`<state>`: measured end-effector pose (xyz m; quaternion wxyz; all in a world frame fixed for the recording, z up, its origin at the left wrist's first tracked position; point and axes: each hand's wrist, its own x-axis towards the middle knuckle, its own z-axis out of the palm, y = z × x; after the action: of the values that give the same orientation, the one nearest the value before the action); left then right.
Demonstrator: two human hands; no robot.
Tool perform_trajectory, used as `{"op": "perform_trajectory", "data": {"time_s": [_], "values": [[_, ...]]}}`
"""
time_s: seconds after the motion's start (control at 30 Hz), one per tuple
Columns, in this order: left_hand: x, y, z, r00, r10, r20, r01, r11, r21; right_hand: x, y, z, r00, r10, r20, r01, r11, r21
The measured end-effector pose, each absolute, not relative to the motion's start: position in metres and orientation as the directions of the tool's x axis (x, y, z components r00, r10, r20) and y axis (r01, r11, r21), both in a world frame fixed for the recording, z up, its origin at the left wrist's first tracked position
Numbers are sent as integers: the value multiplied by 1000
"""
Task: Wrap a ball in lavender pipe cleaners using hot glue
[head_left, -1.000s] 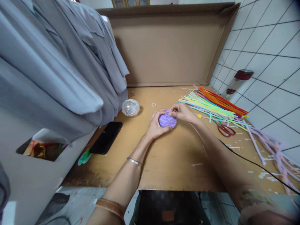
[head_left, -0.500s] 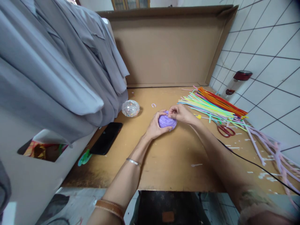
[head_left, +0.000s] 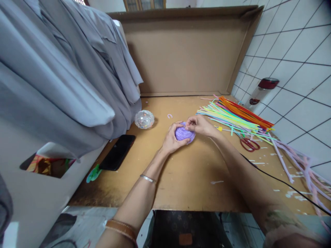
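Note:
A round purple coil [head_left: 184, 135], wound in rings like fuzzy pipe cleaner, is held over the middle of the wooden table [head_left: 191, 179]. My left hand [head_left: 172, 137] wraps its left side, with the thumb along the lower edge and fingers at the top. At the coil's upper right, my right hand [head_left: 198, 124] pinches with thumb and forefinger close against the surface. Whatever lies between those fingertips is too small to make out. Behind the hands lies a small pale pink bent piece [head_left: 170, 116].
Left of the hands are a faceted clear bowl [head_left: 144, 119], a black phone [head_left: 117, 152] and a green clip [head_left: 93, 174]. Colourful pipe cleaners [head_left: 232, 115], red-handled scissors [head_left: 249, 144] and a black cable [head_left: 279, 179] lie right. A bottle [head_left: 261, 92] stands by the tiles.

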<state>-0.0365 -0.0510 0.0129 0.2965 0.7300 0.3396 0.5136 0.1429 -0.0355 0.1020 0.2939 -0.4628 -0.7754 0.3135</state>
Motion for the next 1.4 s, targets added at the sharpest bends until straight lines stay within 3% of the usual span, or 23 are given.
{"op": "perform_trajectory", "data": {"time_s": [0.37,0.77,1.4], "values": [[-36,-51,16,265,799,540,137,-585,799,142,-37,101,-380,908,178,555,378,-741],[-37,-51,16,260,804,534,130,-577,806,147,-33,102,-444,889,113,418,318,-851],[-38,-50,16,300,806,511,99,-559,823,143,-36,100,-417,892,173,488,380,-786]]}}
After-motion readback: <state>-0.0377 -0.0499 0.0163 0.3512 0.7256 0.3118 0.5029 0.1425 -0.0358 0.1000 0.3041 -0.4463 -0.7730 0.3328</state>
